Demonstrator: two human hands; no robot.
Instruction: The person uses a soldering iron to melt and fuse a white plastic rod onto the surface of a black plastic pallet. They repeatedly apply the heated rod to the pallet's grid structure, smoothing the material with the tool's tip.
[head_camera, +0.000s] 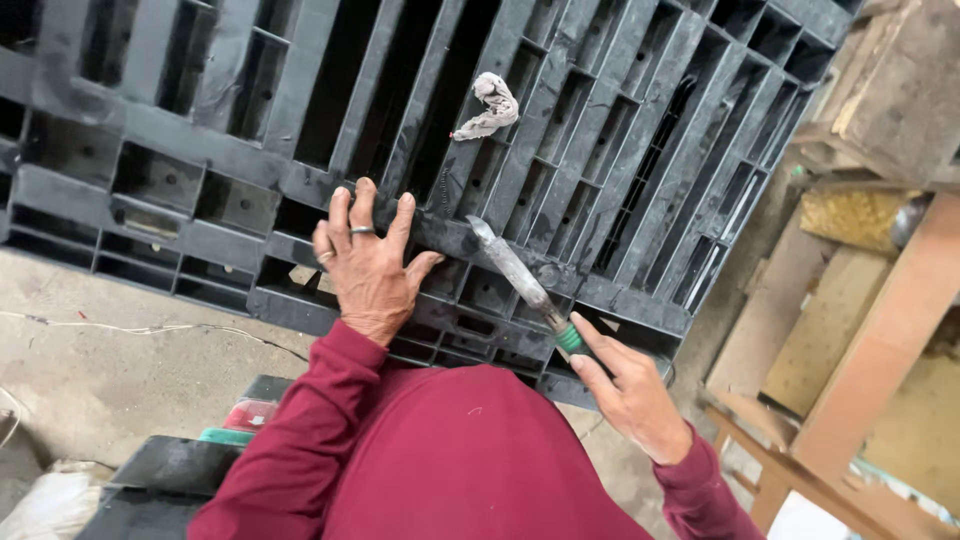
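The person leaned over a black plastic pallet (620, 150) that stood tilted against them, its ribbed underside facing the camera. The left hand (365, 262) lay spread and flat on one of the pallet's cross beams, fingers released, bracing it; rings showed on two fingers. The right hand (630, 390) was clenched around the green handle of a knife-like tool (515, 272), whose grimy, pale blade pointed up and left and rested with its tip against the same beam, just beside the left thumb.

Judged from the frame, the work on the beam was under way rather than finished: the blade was in contact, yet no clear cut, seam or repaired patch could be made out near it, so how much remained could not be told. A crumpled, dirty rag (488, 107) lay higher on the pallet slats, well apart from both hands.

As for packages and signs, little showed. A small red and teal packet-like thing (240, 420) sat low at the left, beside the maroon sleeve, on a dark surface; its label was too blurred to describe. Brown wooden boards and a frame (860, 330) stood at the right, unmarked. A thin wire (150, 328) trailed over the concrete floor (100, 380).
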